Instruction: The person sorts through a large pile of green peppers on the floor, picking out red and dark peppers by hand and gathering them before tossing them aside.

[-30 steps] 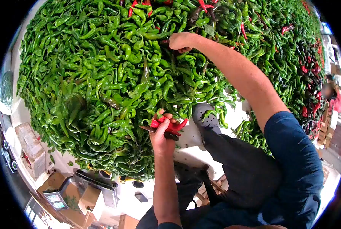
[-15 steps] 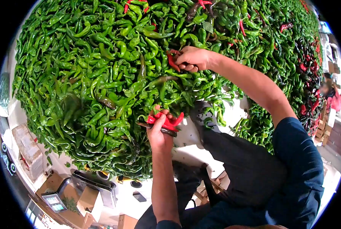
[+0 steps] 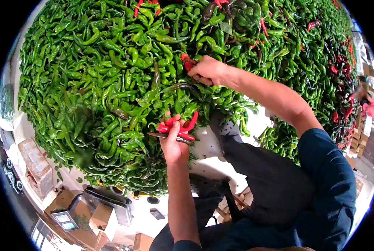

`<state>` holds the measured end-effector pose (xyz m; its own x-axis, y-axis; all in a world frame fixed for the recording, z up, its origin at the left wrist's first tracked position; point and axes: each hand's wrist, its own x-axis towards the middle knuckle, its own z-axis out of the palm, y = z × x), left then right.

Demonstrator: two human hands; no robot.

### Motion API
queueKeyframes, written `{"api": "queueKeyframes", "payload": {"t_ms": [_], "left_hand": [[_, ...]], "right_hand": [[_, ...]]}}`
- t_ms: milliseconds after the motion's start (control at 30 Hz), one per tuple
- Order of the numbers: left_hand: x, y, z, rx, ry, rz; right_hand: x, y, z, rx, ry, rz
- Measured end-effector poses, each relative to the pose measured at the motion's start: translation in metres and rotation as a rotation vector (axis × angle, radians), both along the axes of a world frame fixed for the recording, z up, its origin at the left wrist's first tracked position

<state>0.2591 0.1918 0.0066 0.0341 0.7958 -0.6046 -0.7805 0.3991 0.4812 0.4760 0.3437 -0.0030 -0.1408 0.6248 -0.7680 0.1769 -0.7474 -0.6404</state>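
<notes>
White ground is supporting a broad pile of green peppers, with scattered red ones lying toward its top and right. At lower left, a screen is glowing; its characters are appearing too small to read. An open carton is standing beside it, and a white box is sitting just outside the pile's left edge. At far right, another person is partly showing. Above the pile, the right hand is gripping a red pepper, its fingers curling tightly and the pepper projecting past them. At the pile's near edge, the left hand is clasping red peppers and a dark pepper between thumb and bent fingers. The wearer's leg and shoe are obstructing the area between the forearms. Bare ground is extending as a strip between left hand and leg; another patch is lying beyond the shoe.
</notes>
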Motion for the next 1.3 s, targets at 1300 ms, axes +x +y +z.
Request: {"api": "queueKeyframes", "payload": {"t_ms": [1300], "left_hand": [[0.017, -0.019, -0.013, -0.102, -0.093, -0.124]], "right_hand": [[0.117, 0.062, 0.007, 0.71, -1.127, 0.233]]}}
